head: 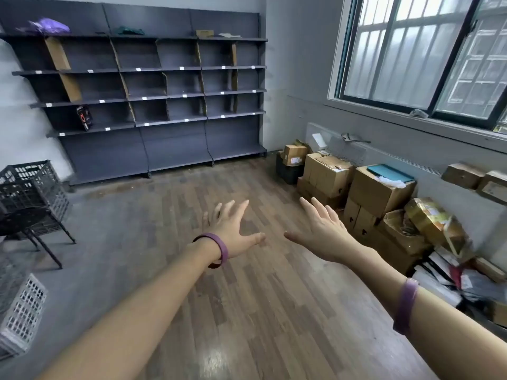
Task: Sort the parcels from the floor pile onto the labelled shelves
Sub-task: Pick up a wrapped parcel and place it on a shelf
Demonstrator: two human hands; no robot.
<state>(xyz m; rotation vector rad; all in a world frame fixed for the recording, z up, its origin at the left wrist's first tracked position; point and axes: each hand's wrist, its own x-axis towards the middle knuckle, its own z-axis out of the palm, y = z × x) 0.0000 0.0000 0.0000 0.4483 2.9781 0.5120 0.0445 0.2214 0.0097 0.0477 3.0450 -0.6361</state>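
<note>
Both left hand and right hand hover empty, fingers spread, likely readying for the parcel pile to their right.

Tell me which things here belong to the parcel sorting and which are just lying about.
For the job: shelves, pile of boxes, left hand, right hand, both empty.
Lying about: black crate, white crate, window.

left hand, right hand spread, shelves
</note>
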